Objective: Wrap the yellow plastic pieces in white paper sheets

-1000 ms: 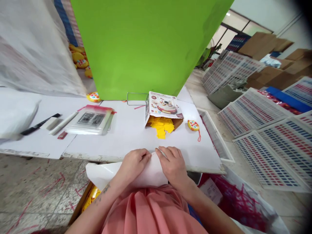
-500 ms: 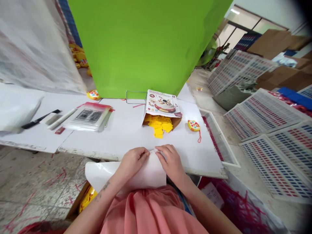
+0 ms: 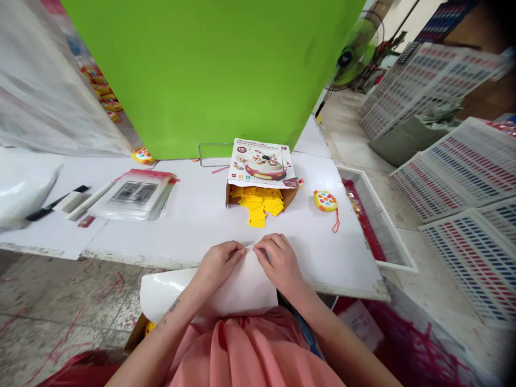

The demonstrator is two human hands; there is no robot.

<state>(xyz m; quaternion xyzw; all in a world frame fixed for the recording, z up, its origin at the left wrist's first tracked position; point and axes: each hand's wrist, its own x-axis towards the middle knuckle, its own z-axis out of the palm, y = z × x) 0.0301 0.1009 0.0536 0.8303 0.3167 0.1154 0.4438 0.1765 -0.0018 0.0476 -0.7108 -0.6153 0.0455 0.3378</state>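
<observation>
At the table's front edge, my left hand (image 3: pixel 221 264) pinches the upper edge of a glossy white sheet (image 3: pixel 245 287) that lies over my lap. My right hand (image 3: pixel 280 263) pinches the same edge just to the right, its fingertips close to the left ones. Beyond the hands, a printed toy box (image 3: pixel 262 164) lies open toward me, with yellow pieces (image 3: pixel 258 206) spilling from it. A yellow toy with coloured dots (image 3: pixel 325 200) and a red cord lies right of the box.
A green panel (image 3: pixel 213 75) stands behind the white table (image 3: pixel 193 236). Clear bags (image 3: pixel 135 194), a white roll (image 3: pixel 89 201) and a black-handled tool (image 3: pixel 56 203) lie on the left. White crates (image 3: pixel 455 166) and a fan (image 3: pixel 350 56) are at right.
The view has shifted a little to the right, bringing more of the fan into sight. Both hands still pinch the sheet's edge, in nearly the same place.
</observation>
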